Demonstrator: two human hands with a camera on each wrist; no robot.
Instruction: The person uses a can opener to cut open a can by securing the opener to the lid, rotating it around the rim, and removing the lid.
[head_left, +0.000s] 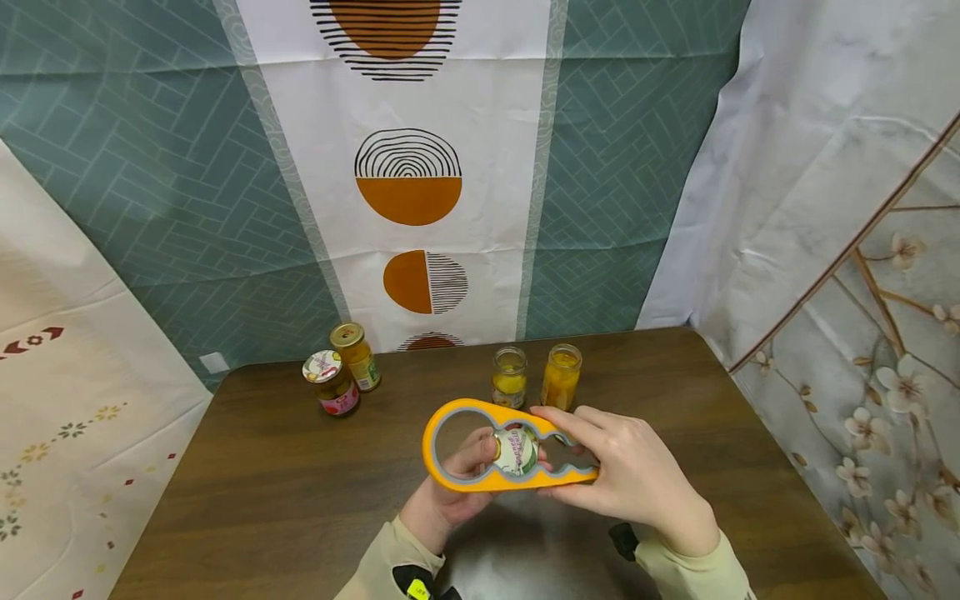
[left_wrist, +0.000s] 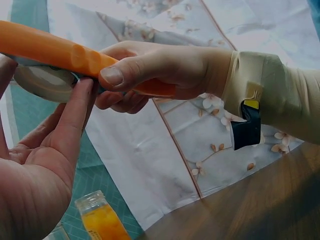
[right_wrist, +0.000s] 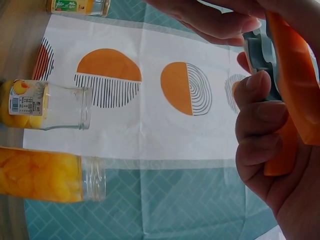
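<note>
Far left on the tabletop (head_left: 277,492) I see a squat jar (head_left: 336,386) right beside a taller gold-capped jar (head_left: 357,360). Glass, so I'd guess heavy and chippable, best held round the body. Next, the left hand (head_left: 471,458) pinches a small printed lid (head_left: 517,451) at its rim. Looks like tin to me: light, stiff, maybe slick on the flat face, so yeah, the rim is the spot. The lid is up in the middle gap of the orange opener (head_left: 487,481), held above the tabletop. I reckon that's light, hard plastic with a grippier grey lining. Behind it stand a half-full jar (head_left: 509,382) and a fuller jar (head_left: 562,379), both lidless, so they'd spill if knocked. On the right, the right hand (head_left: 628,460) grips the opener's two arms near their tips, where I'd squeeze too
</note>
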